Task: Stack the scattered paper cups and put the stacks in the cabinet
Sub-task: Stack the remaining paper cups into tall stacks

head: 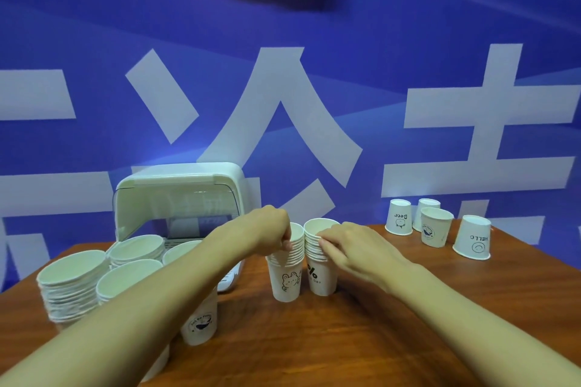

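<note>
Two stacks of white paper cups stand side by side at the middle of the wooden table (314, 339). My left hand (270, 229) grips the rims of the rabbit-print stack (286, 280). My right hand (342, 245) holds the upper rims of the stack printed "DAY" (320, 276). Several taller cup stacks (72, 286) crowd the near left, partly hidden by my left forearm. Behind them sits the white cabinet (182, 198) with its clear lid raised. Several loose cups (437, 231) stand at the far right, some upside down, one reading "HELLO" (473, 237).
A blue wall with large white characters rises right behind the table's far edge. The table's left edge runs close to the tall stacks. A white sheet hangs at the top of the wall.
</note>
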Motion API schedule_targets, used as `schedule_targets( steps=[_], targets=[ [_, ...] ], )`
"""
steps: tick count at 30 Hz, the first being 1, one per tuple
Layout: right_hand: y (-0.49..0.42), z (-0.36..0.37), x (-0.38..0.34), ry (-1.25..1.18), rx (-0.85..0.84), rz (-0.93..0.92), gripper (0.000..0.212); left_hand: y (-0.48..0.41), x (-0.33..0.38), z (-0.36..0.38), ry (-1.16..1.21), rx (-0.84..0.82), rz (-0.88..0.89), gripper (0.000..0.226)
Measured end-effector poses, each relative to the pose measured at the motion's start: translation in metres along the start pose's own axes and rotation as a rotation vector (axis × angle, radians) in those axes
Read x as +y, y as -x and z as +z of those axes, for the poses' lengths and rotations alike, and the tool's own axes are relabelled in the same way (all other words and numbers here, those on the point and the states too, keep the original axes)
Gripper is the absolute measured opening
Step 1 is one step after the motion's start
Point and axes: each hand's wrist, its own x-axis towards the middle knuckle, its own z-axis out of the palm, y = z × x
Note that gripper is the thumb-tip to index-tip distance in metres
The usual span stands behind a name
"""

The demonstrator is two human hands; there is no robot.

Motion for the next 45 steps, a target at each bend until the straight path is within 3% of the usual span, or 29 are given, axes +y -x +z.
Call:
schedule_targets(
  steps=[6, 9, 13, 17, 21, 26, 29, 31, 35, 41, 45],
  targets=[
    [0.005, -0.004, -0.005, 0.021, 0.056, 0.020, 0.031, 0.000, 0.006, 0.002, -0.102, -0.027, -0.051, 0.020],
    [-0.001, -0.021, 0.001, -0.005, 0.137, 0.057, 0.039, -0.007, 0.007, -0.023, -0.170, -0.042, -0.098, 0.039],
    [-0.009, -0.062, 0.062, -0.001, 0.319, 0.148, 0.025, -0.046, 0.030, -0.061, -0.142, 0.125, -0.081, 0.037],
    [0.005, -0.090, 0.151, 0.210, 0.096, 0.365, 0.026, -0.112, 0.093, -0.063, -0.101, 0.189, 0.074, 0.029],
    [0.037, -0.094, 0.227, 0.356, -0.008, 0.530, 0.036, -0.185, 0.163, -0.038, -0.103, 0.198, 0.187, 0.023],
    [0.066, -0.076, 0.280, 0.337, -0.133, 0.655, 0.060, -0.242, 0.226, 0.002, -0.059, 0.174, 0.231, 0.016],
    [0.071, -0.061, 0.296, 0.302, -0.184, 0.686, 0.076, -0.256, 0.249, 0.031, 0.039, 0.210, 0.194, 0.030],
    [0.070, -0.053, 0.301, 0.262, -0.196, 0.696, 0.083, -0.261, 0.257, 0.042, 0.033, 0.259, 0.177, 0.028],
    [0.066, -0.044, 0.305, 0.124, -0.174, 0.664, 0.071, -0.267, 0.258, 0.047, 0.007, 0.272, 0.200, 0.018],
    [0.066, -0.043, 0.294, 0.094, -0.097, 0.596, 0.072, -0.251, 0.259, 0.034, -0.059, 0.247, 0.233, 0.002],
    [0.079, -0.046, 0.270, 0.190, -0.059, 0.525, 0.055, -0.226, 0.254, 0.022, -0.088, 0.244, 0.259, 0.010]
  ],
)
